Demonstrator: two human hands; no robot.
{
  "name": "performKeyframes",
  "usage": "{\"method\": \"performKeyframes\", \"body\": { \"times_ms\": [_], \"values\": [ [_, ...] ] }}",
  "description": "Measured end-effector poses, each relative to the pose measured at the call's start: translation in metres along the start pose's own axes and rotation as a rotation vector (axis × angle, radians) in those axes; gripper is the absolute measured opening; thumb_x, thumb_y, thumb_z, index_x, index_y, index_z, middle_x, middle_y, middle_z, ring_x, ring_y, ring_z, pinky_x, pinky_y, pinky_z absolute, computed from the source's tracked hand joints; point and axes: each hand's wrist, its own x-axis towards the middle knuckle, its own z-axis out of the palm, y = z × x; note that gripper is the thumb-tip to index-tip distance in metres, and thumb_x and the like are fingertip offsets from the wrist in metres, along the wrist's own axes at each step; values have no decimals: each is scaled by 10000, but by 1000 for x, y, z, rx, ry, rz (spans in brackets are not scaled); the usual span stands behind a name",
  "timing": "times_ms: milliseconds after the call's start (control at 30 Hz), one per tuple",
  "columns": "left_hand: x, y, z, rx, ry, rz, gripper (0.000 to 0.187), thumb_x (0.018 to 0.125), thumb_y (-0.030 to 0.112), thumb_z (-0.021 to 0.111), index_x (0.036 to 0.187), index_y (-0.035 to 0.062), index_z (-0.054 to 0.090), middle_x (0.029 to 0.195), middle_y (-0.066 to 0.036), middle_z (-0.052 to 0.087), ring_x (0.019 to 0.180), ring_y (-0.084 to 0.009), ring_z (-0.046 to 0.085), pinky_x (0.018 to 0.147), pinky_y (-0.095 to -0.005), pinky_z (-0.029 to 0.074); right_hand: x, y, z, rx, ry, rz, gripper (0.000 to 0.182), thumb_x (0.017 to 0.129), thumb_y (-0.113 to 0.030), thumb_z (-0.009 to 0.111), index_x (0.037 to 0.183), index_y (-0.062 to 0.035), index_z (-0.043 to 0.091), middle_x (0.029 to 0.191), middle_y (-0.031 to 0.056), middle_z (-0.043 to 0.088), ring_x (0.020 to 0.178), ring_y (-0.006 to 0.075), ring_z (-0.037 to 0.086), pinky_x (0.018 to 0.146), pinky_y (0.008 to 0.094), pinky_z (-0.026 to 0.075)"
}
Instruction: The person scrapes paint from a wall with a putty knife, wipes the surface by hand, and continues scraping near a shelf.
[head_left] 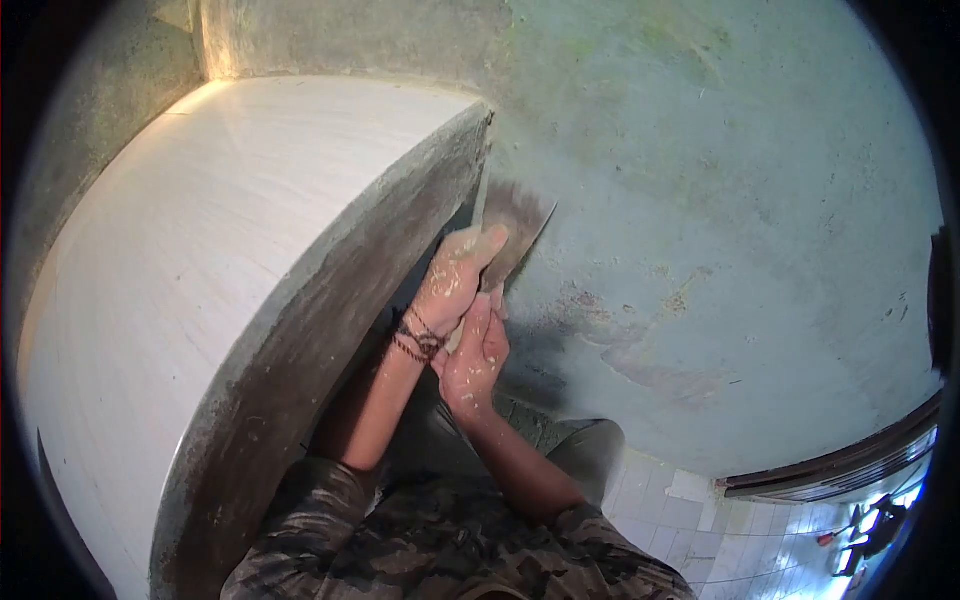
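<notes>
A wide-bladed scraper (519, 222) is held in front of me, its blade against or very close to the greenish wall (640, 200). My left hand (450, 282) is closed around it near the blade, thumb pointing up along the metal. Just below, my right hand (474, 368) is wrapped round the lower part of the tool, touching the left. Pale flakes stick to both hands. A dark braided bracelet (418, 340) circles the left wrist. The fingers hide most of the handle.
On my left a white tiled slab (220, 210) with a rough cement edge (330, 270) juts from the wall, close beside my left forearm. Worn, peeling patches (660, 370) mark the wall. Pale floor tiles (660, 500) and a dark wooden frame (800, 478) appear lower right.
</notes>
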Motion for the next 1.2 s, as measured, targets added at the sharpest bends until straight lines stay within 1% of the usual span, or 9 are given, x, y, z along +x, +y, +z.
{"method": "performKeyframes", "body": {
  "times_ms": [67,133,233,467,567,633,767,1000,1200],
  "values": [
    [-8,-15,1,-27,44,-44,366,902,387,495,875,23,528,603,-48,520,437,-148,514,410,-290,458,-2,21,-17,-319,49,-290,295,963,-327,404,1020,-57,506,851,10,554,685,61,536,468,220,458],
    [-10,-38,-2,-21,77,-91,367,901,389,496,890,23,531,604,-45,520,438,-147,513,408,-292,457,-13,22,-26,7,25,45,293,958,-339,415,991,-65,512,785,-10,550,609,40,506,411,198,404],
    [11,-32,-11,152,33,134,367,901,386,499,879,21,532,618,-46,523,442,-144,512,409,-295,460,-2,-4,2,2,68,-31,284,956,-340,420,967,-71,512,748,-29,539,565,32,482,383,183,370],
    [-11,-34,0,-15,49,-70,373,896,392,507,837,24,518,631,-52,531,454,-139,523,422,-289,459,-13,9,-9,-77,70,-119,308,959,-331,415,1082,-63,504,929,15,550,771,70,550,525,233,486],
    [7,-36,-7,82,58,46,368,899,386,504,825,26,511,627,-52,527,443,-143,516,419,-291,460,-5,11,-14,2,106,-32,311,962,-327,406,1106,-67,499,949,14,546,758,65,553,504,225,483],
    [8,-7,0,56,16,63,367,899,383,505,821,24,515,609,-49,518,435,-141,509,416,-290,461,4,-4,-11,-40,-71,17,305,961,-330,406,1104,-77,498,925,7,552,713,55,552,460,209,462],
    [-10,-6,4,-1,31,-19,371,896,385,508,810,24,516,593,-42,506,425,-133,500,411,-295,469,-12,-2,0,-10,39,-38,280,958,-345,405,1022,-94,511,700,-23,554,472,36,468,336,193,351],
    [-8,-6,1,-15,21,-80,362,893,380,517,814,27,529,595,-39,505,430,-133,502,409,-298,470,-14,4,1,65,-3,-18,295,960,-353,394,1020,-88,510,655,-17,547,393,44,412,299,208,297],
    [-3,-10,4,-16,22,-28,363,900,378,507,784,34,509,582,-40,507,427,-133,497,424,-298,471,-5,4,-2,77,57,-32,312,957,-370,398,1032,-84,497,848,2,562,650,64,550,451,205,461]
  ]
}}
